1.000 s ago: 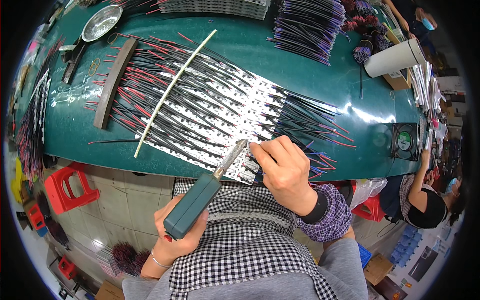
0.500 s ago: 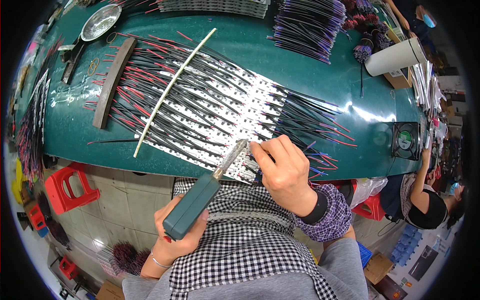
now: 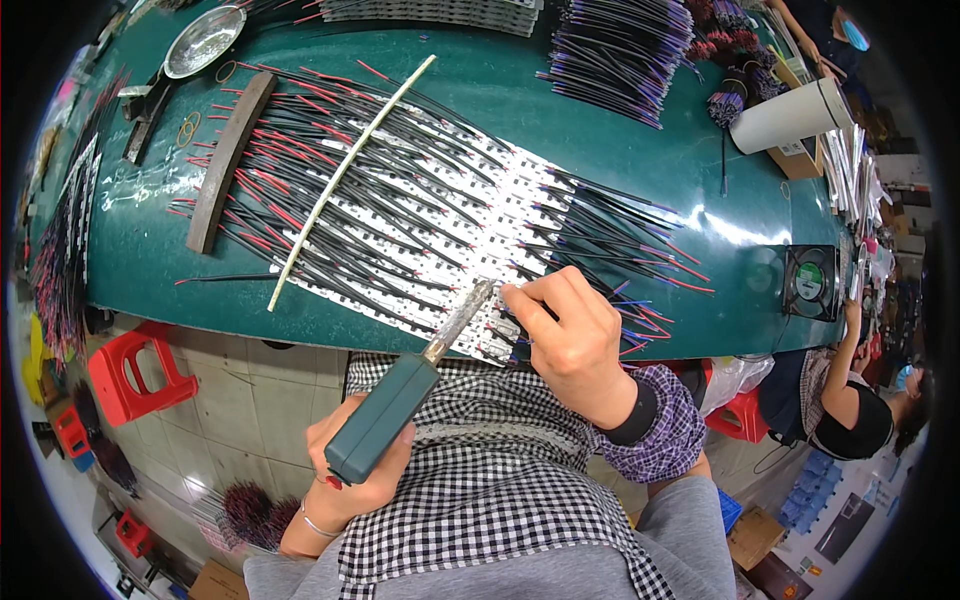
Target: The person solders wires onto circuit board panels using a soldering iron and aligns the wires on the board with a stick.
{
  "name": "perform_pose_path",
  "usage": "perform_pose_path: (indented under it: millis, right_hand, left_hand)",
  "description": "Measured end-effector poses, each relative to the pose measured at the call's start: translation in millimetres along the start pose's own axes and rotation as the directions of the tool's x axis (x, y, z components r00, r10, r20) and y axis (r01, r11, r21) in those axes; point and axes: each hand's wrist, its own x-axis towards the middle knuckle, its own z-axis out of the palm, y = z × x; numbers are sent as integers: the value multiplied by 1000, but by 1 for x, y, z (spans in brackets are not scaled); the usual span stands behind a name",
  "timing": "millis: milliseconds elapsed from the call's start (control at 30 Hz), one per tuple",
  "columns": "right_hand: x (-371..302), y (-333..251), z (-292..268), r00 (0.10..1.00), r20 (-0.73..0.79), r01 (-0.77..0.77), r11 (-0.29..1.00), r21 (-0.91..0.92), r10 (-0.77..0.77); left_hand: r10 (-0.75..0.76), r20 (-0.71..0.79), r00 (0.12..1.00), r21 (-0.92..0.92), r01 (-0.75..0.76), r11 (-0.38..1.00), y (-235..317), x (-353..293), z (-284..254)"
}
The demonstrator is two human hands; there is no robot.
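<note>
Iron and Fingertips Meet Over White Boards

In the head view, read as a dial around its centre, the white boards lie on the green worktop from the middle toward 11 o'clock. The left hand, at 7 o'clock, is wrapped around the green handle of a soldering iron, whose metal barrel points to 1 o'clock and ends at the centre, over the boards. Whether its tip touches them is unclear.

The right hand, just off centre toward 4 o'clock, has thumb and forefinger drawn together beside that tip; I cannot tell what they pinch.

Black wires with red ends fan toward 10 o'clock, crossed by a pale stick and, farther out, a dark curved bar. Other wires spread toward 2 o'clock. A wire bundle lies at 1 o'clock, a white roll at 2, and a small fan stands at 3.
</note>
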Motion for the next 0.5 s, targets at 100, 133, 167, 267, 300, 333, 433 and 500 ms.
perform_pose_path:
  millis: [100, 133, 167, 267, 300, 333, 433, 500]
  right_hand:
    - [0, -1, 1, 1000, -3, 21, 999, -31, -21]
    - [0, -3, 1, 1000, 0, 30, 998, -49, -30]
    - [0, -3, 1, 999, 3, 39, 997, -66, -39]
    - [-1, -4, 1, 999, 4, 55, 994, -91, -54]
    - [-1, -5, 2, 998, 3, 55, 994, -91, -55]
    - [-1, -6, 2, 999, 11, 52, 993, -102, -52]
    - [0, -7, 1, 998, 26, 52, 992, -115, -49]
    - [0, -7, 0, 998, 32, 54, 992, -116, -51]
  left_hand:
    - [67, 83, 994, 89, -75, 993, 11, 11, -4]
    - [56, 87, 995, 102, -64, 993, 14, 12, -4]
    - [44, 90, 995, 114, -54, 992, 16, 12, -5]
    - [85, 86, 993, 114, -95, 989, 18, 14, -5]
    - [85, 86, 993, 114, -95, 989, 19, 15, -4]
    - [74, 82, 994, 115, -83, 990, 20, 15, -4]
    - [95, 110, 989, 149, -111, 983, 15, 12, -8]
    - [126, 142, 982, 183, -151, 972, 9, 2, -9]
